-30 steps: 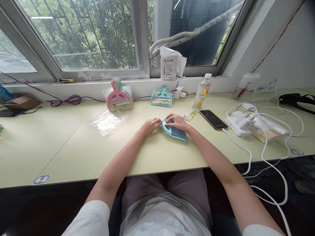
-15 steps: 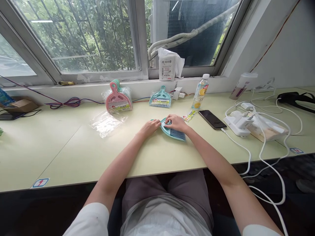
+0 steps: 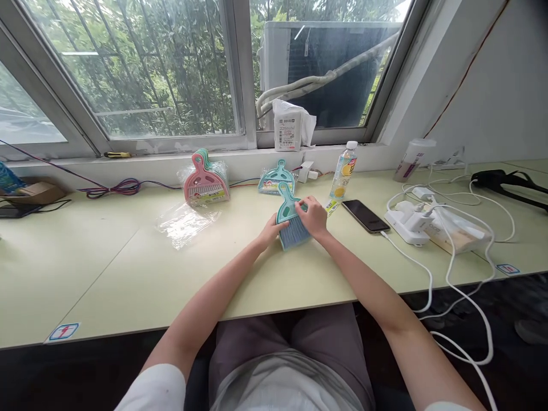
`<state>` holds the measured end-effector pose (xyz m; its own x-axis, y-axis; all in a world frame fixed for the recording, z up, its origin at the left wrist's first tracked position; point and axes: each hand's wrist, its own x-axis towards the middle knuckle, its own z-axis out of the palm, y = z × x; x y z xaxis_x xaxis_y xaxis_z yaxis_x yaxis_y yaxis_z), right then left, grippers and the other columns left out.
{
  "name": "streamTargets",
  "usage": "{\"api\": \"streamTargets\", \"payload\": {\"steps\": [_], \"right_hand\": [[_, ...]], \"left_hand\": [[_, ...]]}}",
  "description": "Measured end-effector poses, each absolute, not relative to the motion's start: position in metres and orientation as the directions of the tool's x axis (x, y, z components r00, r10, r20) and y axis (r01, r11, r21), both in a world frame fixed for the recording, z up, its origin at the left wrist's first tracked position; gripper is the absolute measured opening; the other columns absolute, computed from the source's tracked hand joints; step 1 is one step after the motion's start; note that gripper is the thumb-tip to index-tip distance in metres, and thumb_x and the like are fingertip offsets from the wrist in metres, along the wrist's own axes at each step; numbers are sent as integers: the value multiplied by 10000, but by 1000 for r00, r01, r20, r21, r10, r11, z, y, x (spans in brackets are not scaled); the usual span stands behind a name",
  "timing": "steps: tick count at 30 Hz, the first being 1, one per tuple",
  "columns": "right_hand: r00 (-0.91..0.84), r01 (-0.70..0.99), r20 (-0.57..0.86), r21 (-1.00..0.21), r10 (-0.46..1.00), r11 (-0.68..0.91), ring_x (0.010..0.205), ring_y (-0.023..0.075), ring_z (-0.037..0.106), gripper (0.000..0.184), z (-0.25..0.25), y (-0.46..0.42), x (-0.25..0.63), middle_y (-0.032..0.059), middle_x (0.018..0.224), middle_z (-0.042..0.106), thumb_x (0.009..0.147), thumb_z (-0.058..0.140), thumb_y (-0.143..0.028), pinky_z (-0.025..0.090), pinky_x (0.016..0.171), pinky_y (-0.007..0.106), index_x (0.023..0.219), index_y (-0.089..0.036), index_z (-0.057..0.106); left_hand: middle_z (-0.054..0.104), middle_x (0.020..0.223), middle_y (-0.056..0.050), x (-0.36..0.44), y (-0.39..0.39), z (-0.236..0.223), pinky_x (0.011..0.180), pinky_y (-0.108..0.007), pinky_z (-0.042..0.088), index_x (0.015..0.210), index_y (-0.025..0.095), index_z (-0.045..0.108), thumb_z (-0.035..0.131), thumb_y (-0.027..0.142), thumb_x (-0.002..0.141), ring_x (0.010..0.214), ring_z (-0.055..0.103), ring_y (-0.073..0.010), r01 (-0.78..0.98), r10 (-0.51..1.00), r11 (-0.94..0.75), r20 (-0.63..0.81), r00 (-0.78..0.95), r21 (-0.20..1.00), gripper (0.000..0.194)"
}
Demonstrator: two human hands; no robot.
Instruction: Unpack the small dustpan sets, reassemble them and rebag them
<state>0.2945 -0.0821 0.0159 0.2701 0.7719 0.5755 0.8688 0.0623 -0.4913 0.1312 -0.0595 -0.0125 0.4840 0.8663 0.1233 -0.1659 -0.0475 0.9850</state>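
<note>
Between my hands is a teal mini dustpan and brush set (image 3: 294, 233), its handle pointing toward the window and its blue bristles facing me. My left hand (image 3: 272, 229) grips its left edge, with the thumb lying over the front. On the other side my right hand (image 3: 314, 216) is closed at the upper right edge; its fingertips hide part of the set there. Just behind stands another teal set (image 3: 277, 178) in clear wrapping with a label. A row of pink and green sets (image 3: 206, 182) leans together farther left, the pink one in front.
Crumpled clear plastic wrap (image 3: 188, 224) lies left of my hands. To the right are a label card (image 3: 332, 208), a drink bottle (image 3: 343, 171), a phone (image 3: 365, 216) and a white power strip (image 3: 406, 225) with trailing cables. A tissue pack (image 3: 291, 130) rests on the sill.
The dustpan set has turned so its handle points away from me instead of left. My left hand has moved from the handle to the pan's left edge; my right stays on the right side.
</note>
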Motion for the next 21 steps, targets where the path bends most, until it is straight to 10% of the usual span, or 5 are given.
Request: {"api": "streamTargets", "payload": {"steps": [8, 21], "right_hand": [[406, 881, 279, -374, 870, -291, 1364, 331, 320, 417, -18, -54, 380, 190, 1454, 400, 908, 435, -310, 272, 1055, 527, 1277, -146, 537], [347, 893, 360, -409, 866, -188, 894, 248, 651, 268, -19, -52, 366, 99, 932, 733, 854, 556, -364, 437, 802, 353, 1025, -243, 724]], "left_hand": [[660, 926, -42, 91, -25, -10, 712, -288, 533, 984, 187, 582, 728, 152, 645, 778, 642, -168, -274, 956, 175, -96, 278, 946, 371], [635, 806, -13, 80, -4, -14, 669, -272, 561, 991, 198, 550, 693, 256, 769, 677, 635, -131, -401, 971, 235, -199, 129, 886, 270]]}}
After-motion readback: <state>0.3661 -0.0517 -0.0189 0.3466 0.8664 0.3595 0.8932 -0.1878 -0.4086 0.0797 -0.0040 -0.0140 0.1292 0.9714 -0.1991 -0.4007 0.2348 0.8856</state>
